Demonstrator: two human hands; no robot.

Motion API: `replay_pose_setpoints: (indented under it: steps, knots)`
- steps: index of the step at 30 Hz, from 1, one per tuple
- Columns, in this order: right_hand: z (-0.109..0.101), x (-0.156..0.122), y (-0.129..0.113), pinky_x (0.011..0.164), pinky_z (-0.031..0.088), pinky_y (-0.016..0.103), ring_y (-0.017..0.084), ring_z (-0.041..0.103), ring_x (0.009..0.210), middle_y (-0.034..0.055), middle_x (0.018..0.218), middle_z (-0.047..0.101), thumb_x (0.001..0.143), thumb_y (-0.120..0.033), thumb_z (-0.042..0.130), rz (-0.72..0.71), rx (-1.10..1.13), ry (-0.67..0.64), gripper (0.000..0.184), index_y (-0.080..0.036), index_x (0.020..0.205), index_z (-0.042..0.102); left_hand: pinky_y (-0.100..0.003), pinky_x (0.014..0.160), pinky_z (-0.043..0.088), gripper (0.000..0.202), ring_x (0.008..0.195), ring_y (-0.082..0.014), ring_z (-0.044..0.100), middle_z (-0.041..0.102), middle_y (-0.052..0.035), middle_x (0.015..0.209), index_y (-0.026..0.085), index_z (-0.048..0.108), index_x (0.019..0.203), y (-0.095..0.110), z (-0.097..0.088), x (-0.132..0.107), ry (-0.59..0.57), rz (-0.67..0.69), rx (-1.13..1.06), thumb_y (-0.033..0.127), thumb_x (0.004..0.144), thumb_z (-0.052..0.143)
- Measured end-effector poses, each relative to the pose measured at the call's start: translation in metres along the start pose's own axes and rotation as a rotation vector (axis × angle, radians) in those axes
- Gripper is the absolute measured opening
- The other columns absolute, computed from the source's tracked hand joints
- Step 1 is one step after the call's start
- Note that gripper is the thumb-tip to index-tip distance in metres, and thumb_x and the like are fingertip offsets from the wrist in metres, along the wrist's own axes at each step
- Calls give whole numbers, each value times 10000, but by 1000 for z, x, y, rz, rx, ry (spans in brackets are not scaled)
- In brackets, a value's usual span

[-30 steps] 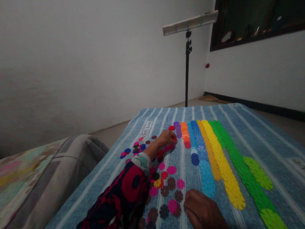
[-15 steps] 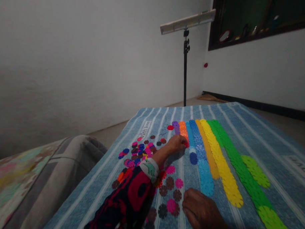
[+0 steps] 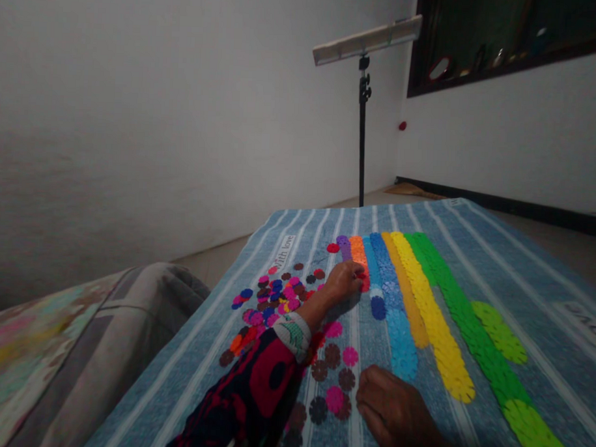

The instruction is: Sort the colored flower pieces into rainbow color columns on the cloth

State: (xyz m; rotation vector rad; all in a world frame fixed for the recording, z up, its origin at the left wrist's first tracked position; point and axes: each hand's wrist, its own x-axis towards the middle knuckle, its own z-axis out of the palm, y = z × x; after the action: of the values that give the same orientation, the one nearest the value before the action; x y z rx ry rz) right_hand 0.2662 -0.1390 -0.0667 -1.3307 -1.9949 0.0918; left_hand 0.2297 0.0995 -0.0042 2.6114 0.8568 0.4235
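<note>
My left hand [image 3: 343,281] reaches out over a blue striped cloth [image 3: 478,230]. Its fingers are pinched on a red flower-shaped disc at the near end of the orange row [image 3: 359,254]. Beside that row lie a short purple row [image 3: 345,247], blue rows [image 3: 390,298], a yellow row [image 3: 436,323] and a green row [image 3: 463,317]. Loose pink, brown, red and blue discs [image 3: 276,294] lie scattered left of and under my forearm. My right hand [image 3: 394,413] rests on the cloth near the bottom edge, fingers curled under, next to several brown and pink discs [image 3: 339,381].
A light bar on a black stand [image 3: 363,121] rises behind the cloth's far edge. A grey cushion [image 3: 138,309] and a patterned fabric [image 3: 24,357] lie to the left. White walls stand behind, with a dark framed window [image 3: 504,41] at the top right.
My left hand has moved right from the loose discs to the near end of the orange row, carrying a red disc. My right hand has stayed put.
</note>
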Motion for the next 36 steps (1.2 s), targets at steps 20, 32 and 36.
replay_pose_setpoints:
  steps: [20,32,36]
  knots:
    - [1,-2,2,612,390,242,138,564,686,18,751,589,871,-106,423,32,14,-40,213,-208,715,525,-247,712,454,162,732,-141,589,683,-40,812,126,710,832,-5,12,-16,13,-128,-78,124,720,593]
    - [-1,-2,0,617,396,235,139,565,693,20,754,595,881,-120,425,35,23,-41,219,-204,718,544,-227,686,461,191,738,-162,629,723,-57,790,128,759,853,-60,-64,-8,-66,-454,208,158,725,621]
    - [-2,-1,0,611,389,233,136,563,694,20,751,589,895,-128,413,31,27,-51,232,-202,712,536,-187,620,455,344,692,-145,628,744,-44,801,136,760,972,-69,-67,-1,-190,-434,112,93,666,609]
